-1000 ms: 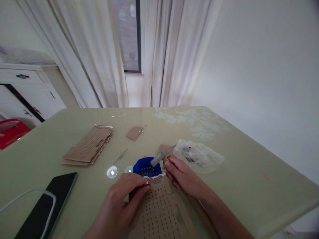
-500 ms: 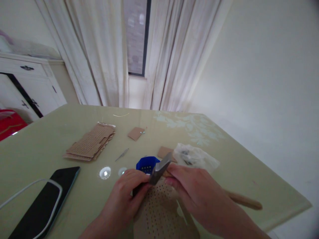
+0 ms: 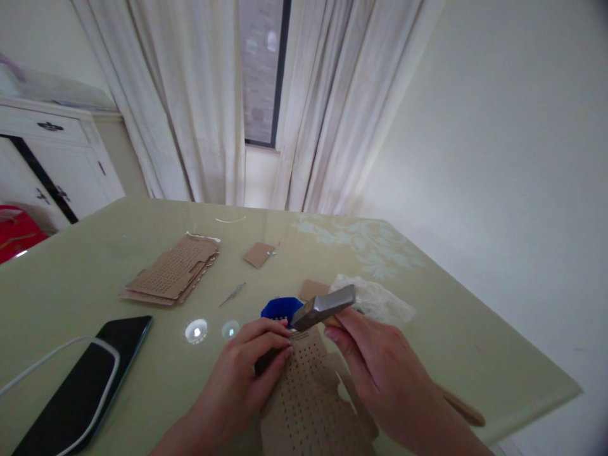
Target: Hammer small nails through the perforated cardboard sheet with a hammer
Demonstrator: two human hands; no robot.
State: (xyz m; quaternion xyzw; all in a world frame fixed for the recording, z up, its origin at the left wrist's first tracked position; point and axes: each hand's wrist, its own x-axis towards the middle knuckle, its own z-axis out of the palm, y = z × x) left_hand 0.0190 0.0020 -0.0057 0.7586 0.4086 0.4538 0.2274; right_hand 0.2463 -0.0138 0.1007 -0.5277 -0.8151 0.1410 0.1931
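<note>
My right hand [image 3: 380,373] grips a hammer near its grey metal head [image 3: 323,306]; the wooden handle [image 3: 458,408] runs back past my wrist. The head hangs just above the top edge of a perforated brown cardboard piece [image 3: 308,405] lying on the table in front of me. My left hand [image 3: 240,383] presses on that cardboard's upper left corner, fingertips pinched right beside the hammer head; anything small between them is too tiny to make out. A blue plastic container [image 3: 278,309] sits just behind both hands.
The olive-green table [image 3: 71,278] carries a stack of perforated cardboard pieces [image 3: 173,273], small cardboard scraps [image 3: 259,254], a thin metal tool [image 3: 232,294], a clear plastic bag [image 3: 375,301] and a black phone with white cable [image 3: 80,380]. Curtains and a white cabinet stand behind.
My right hand brought the hammer down close to my left fingertips, then raised its head slightly and tilted it. The view shifted a little. My left hand stays on the cardboard.
</note>
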